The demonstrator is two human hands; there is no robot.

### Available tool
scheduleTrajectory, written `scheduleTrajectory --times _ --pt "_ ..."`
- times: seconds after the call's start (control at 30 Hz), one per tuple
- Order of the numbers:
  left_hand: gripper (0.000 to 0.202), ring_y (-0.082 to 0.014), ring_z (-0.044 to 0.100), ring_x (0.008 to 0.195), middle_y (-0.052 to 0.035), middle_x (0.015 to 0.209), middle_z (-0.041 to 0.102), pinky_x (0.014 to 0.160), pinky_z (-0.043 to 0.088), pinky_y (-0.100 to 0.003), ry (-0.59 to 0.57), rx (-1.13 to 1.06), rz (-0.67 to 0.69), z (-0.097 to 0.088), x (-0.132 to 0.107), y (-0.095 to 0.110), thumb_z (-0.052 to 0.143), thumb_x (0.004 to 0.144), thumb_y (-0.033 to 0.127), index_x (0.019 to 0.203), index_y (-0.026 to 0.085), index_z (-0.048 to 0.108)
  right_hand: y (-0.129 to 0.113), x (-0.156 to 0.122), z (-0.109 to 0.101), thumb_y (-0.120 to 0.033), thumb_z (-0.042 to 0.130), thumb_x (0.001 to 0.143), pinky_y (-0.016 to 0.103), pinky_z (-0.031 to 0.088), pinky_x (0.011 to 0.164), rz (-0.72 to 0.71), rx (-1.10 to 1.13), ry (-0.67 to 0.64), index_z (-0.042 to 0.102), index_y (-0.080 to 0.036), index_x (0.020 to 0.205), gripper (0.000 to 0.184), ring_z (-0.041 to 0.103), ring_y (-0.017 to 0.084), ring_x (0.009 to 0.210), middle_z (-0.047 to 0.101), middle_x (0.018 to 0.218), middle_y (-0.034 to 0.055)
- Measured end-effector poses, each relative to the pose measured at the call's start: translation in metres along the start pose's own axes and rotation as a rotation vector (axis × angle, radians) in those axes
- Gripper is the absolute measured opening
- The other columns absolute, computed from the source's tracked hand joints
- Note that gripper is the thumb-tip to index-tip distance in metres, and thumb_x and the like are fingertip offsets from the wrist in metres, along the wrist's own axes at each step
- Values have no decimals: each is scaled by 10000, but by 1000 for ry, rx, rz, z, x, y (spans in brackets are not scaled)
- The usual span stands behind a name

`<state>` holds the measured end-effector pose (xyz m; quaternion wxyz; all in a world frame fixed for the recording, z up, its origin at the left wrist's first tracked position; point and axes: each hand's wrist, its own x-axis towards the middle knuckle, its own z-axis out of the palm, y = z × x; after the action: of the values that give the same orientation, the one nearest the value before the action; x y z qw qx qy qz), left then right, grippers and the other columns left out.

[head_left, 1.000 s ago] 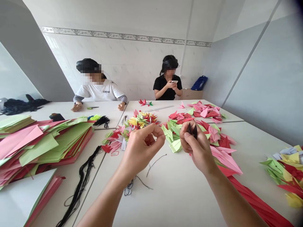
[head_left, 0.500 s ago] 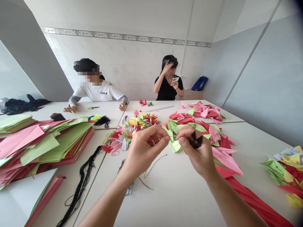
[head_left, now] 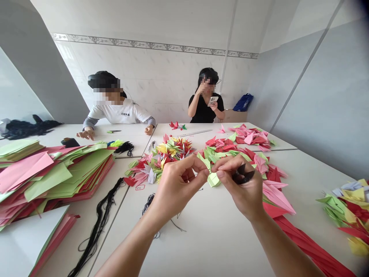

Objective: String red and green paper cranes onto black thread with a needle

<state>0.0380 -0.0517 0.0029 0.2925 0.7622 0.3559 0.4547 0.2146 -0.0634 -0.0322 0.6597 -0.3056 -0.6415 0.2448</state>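
Entries run left to right, all placed from the black paper piece (head_left: 243, 176). Far left of it: stacked paper sheets (head_left: 54, 173) in pink, green and red, with a black thread hank (head_left: 98, 227) nearer the viewer. Left of it: the left hand (head_left: 178, 188), fingers curled together, tips just beside the right hand's; whether they pinch anything, cannot tell. Beyond it: a paper crane heap (head_left: 170, 154), and farther off a person in a black top (head_left: 206, 111) holding a phone (head_left: 212, 100). At it: the right hand (head_left: 242, 194), thumb and fingers clamped on the piece. Right of it: red strips (head_left: 311, 246) and a second crane heap (head_left: 346, 209). Change noted: the piece, earlier upright with two points raised, now lies turned on its side, points toward the right. Hand spacing about unchanged.
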Motion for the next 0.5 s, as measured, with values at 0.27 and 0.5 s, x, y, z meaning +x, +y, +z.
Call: scheduleTrajectory --times 0.27,0.5 --pt "153 -84 375 534 34 619 521 473 261 -245 76 -45 1 -3 0 0 632 900 221 752 186 620 -1 3 -1 -210 658 941 285 315 512 -103 -344 -91 606 -225 814 138 308 80 522 606 868 -5" --pt "110 -85 340 522 44 589 487 473 246 -255 104 -88 -4 -5 0 2 652 890 217 784 193 669 -5 1 0 -180 652 945 278 302 498 -108 -315 -66 605 -231 822 141 371 95 556 600 808 -11"
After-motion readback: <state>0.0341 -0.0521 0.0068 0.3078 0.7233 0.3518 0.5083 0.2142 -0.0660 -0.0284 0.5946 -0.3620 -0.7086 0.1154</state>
